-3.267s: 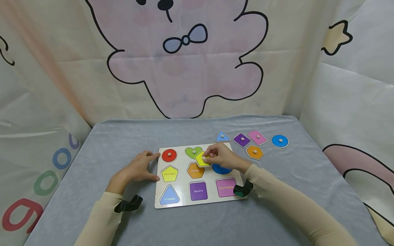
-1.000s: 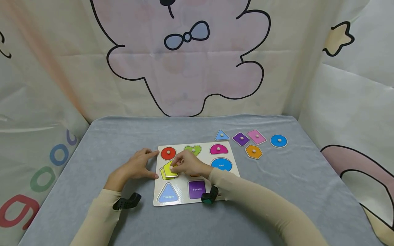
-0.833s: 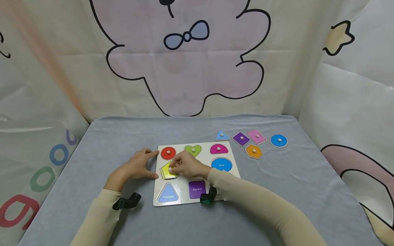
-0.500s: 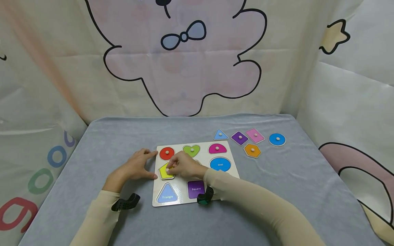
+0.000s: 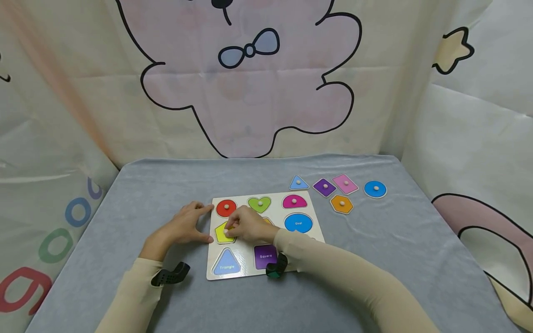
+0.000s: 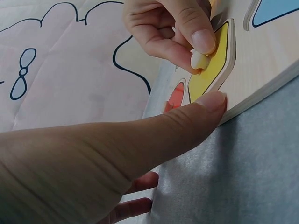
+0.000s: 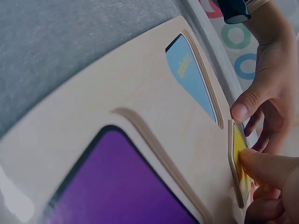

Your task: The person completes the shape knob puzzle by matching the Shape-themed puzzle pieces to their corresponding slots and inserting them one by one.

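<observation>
A yellow pentagon puzzle piece lies over the pentagon recess at the left of the wooden puzzle board. My right hand pinches its small knob between thumb and finger. In the right wrist view the wooden edge of the piece shows beside the board face. My left hand rests at the board's left edge, thumb and fingers spread apart, the thumb tip close by the pentagon in the left wrist view. The red circle, green heart and pink semicircle sit in the top row.
Beyond the board lie a blue triangle, purple square, pink rectangle, orange hexagon and blue oval. Triangle, square and oval recesses show; my right arm covers others.
My right hand has carried the yellow pentagon leftward from near the heart and lowered it onto its matching recess. My left hand has stayed at the board's left edge.
</observation>
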